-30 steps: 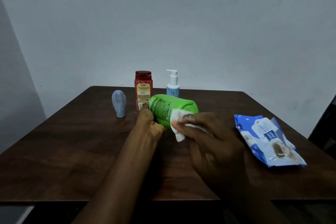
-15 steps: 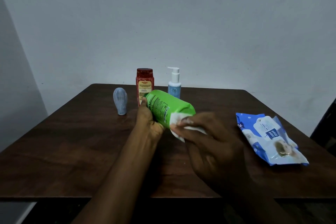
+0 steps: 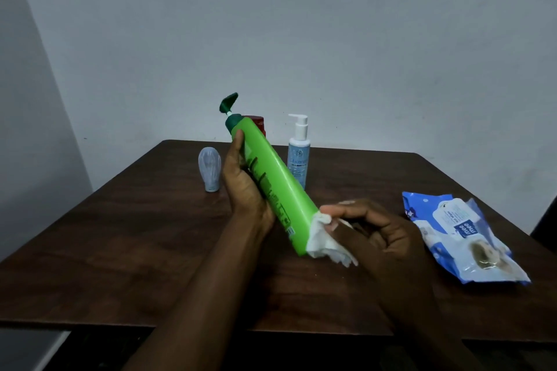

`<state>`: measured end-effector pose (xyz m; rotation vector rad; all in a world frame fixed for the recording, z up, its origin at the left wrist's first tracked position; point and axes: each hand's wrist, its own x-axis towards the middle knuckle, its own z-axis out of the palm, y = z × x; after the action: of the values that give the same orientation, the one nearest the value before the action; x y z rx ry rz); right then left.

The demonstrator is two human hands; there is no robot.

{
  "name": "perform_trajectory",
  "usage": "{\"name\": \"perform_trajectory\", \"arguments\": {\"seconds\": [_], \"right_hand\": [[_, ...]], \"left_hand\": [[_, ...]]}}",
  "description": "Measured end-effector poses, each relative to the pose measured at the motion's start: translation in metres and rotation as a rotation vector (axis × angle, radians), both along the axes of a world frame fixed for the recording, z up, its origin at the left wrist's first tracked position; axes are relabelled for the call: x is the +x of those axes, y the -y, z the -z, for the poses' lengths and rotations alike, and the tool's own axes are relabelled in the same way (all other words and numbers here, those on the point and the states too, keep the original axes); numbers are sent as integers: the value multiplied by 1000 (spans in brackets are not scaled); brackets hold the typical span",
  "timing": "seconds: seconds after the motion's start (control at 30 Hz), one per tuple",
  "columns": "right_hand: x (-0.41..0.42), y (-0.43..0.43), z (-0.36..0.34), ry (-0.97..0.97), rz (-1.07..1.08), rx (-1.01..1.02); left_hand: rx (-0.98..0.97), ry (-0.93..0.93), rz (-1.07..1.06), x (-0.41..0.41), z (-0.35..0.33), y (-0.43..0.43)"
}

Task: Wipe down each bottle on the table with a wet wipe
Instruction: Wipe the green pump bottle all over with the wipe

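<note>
— Head view, starting from the left: what is standing there?

— A small grey-blue bottle (image 3: pixel 209 170) is standing upright on the worktop (image 3: pixel 120 235), toward the far edge. Just beside it the left hand (image 3: pixel 245 187) is gripping the green pump bottle (image 3: pixel 271 184), fingers curling round the upper body and the thumb reaching near the neck.

— How is this bottle sitting?

— It is being held tilted above the worktop, with the pump head pointing up and left and the base pointing down and right. Behind it a red bottle (image 3: pixel 257 123) is mostly hiding, and a white pump bottle (image 3: pixel 298 156) is standing just to the right.

— And the wipe?

— The right hand (image 3: pixel 382 238) is pinching the wet wipe (image 3: pixel 324 242) and pressing it against the base of the green pump bottle. So the bottle is sitting between both hands. Further right the wipes pack (image 3: pixel 461 238) is lying flat, well apart from the bottles.

— How is the bottle going to handle, in your opinion?

— I am judging it as stiff plastic with a smooth skin, which is becoming slippery where it is wet. How full it is, I cannot tell. I am thinking the middle of the body is the safe place to hold. The pump is thin and may turn or sink.
</note>
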<state>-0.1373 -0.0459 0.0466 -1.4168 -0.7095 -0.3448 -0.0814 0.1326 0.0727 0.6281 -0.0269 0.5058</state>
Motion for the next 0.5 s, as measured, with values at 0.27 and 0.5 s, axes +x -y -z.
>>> {"name": "perform_trajectory", "arguments": {"seconds": [0.27, 0.5], "right_hand": [[25, -21, 1, 175, 97, -149], [53, -54, -51, 251, 180, 10]], "left_hand": [[224, 138, 37, 2, 14, 7], [163, 200, 79, 6, 25, 17]]}}
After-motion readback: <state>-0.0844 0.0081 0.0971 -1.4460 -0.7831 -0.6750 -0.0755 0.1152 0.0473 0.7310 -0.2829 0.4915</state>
